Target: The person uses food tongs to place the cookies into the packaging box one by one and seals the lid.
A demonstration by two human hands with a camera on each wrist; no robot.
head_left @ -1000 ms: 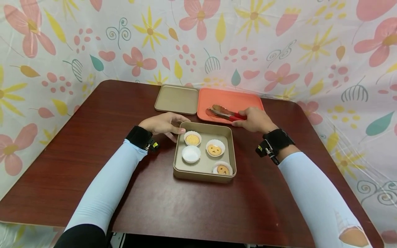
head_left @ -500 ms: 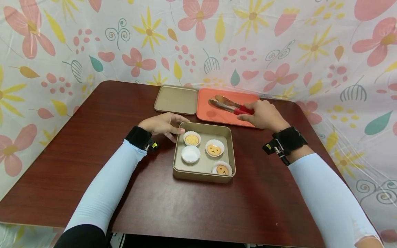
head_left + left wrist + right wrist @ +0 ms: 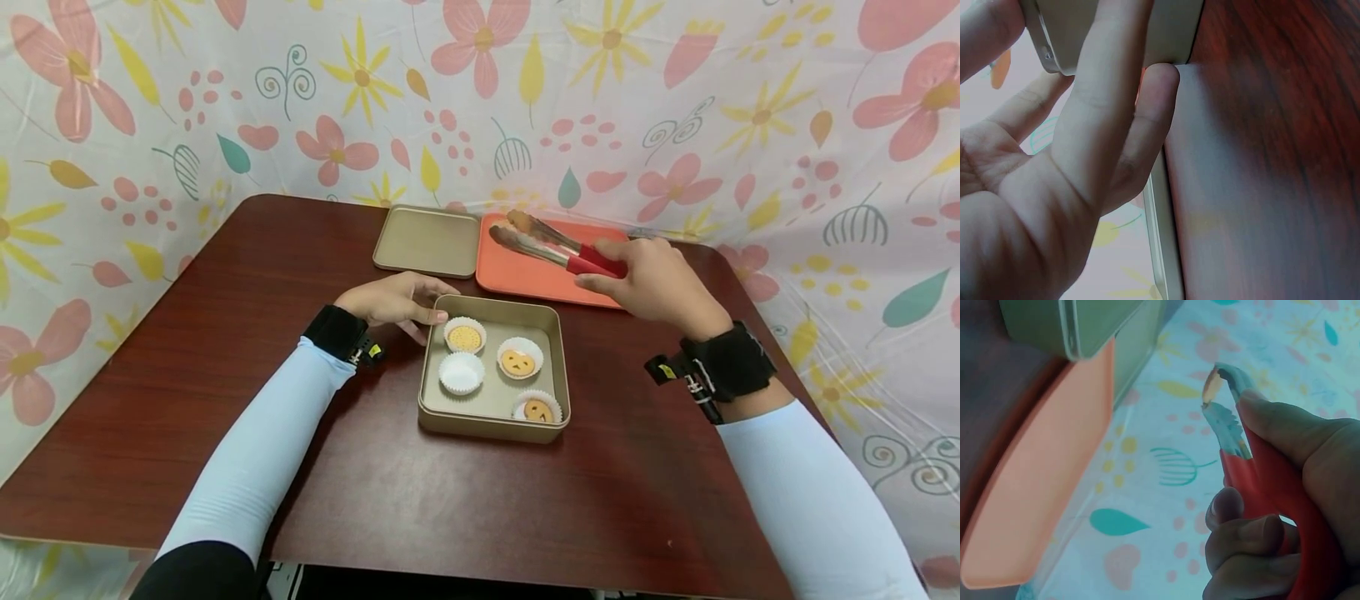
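My right hand (image 3: 667,279) grips a pair of red-handled metal tongs (image 3: 532,250), raised over the orange tray (image 3: 611,287). Between their tips, the right wrist view shows the edge of a light-brown cookie (image 3: 1211,386), mostly hidden. At the back left corner of a square gold tin (image 3: 495,431), my left hand (image 3: 390,300) holds the wall, thumb at the rim and fingers (image 3: 1110,94) along the outside. White paper cups stand in the tin: one bare cup (image 3: 461,375), one with a yellow dotted cookie (image 3: 465,337), and two with face-like cookies (image 3: 517,362).
A shallow gold lid (image 3: 427,242) lies at the back of the brown table (image 3: 360,492), beside the orange tray's left edge. Behind the table hangs a flower-printed cloth (image 3: 480,108). The tin stands in front of the lid and tray.
My right hand has lifted the tongs up off the orange tray and drawn slightly right, their tips now higher. My left hand and the tin have stayed in place.
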